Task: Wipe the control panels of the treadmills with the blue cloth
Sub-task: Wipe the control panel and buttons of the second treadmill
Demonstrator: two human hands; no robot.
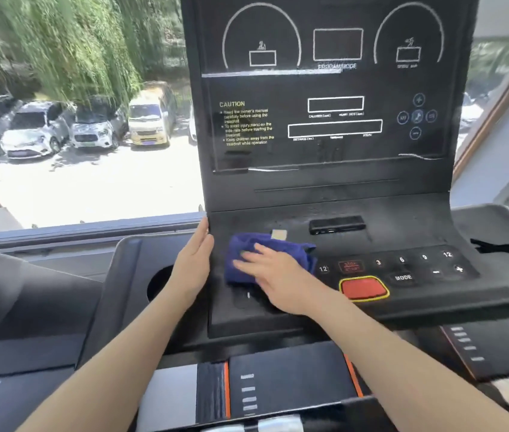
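Observation:
A black treadmill control panel (403,232) fills the middle of the head view, with an upright display (328,88) above a sloped button deck. A crumpled blue cloth (247,244) lies on the left part of the deck. My right hand (273,271) presses flat on the cloth with its fingers straight, covering the cloth's lower right. My left hand (195,260) rests with straight fingers against the left edge of the deck, just beside the cloth. Number buttons, a MODE button and a red stop button (364,288) sit to the right of my right hand.
A round cup holder (158,285) sits in the left tray. A black cross of tape (499,246) marks the right tray. The treadmill belt and side rails lie below. A window behind shows parked cars and trees.

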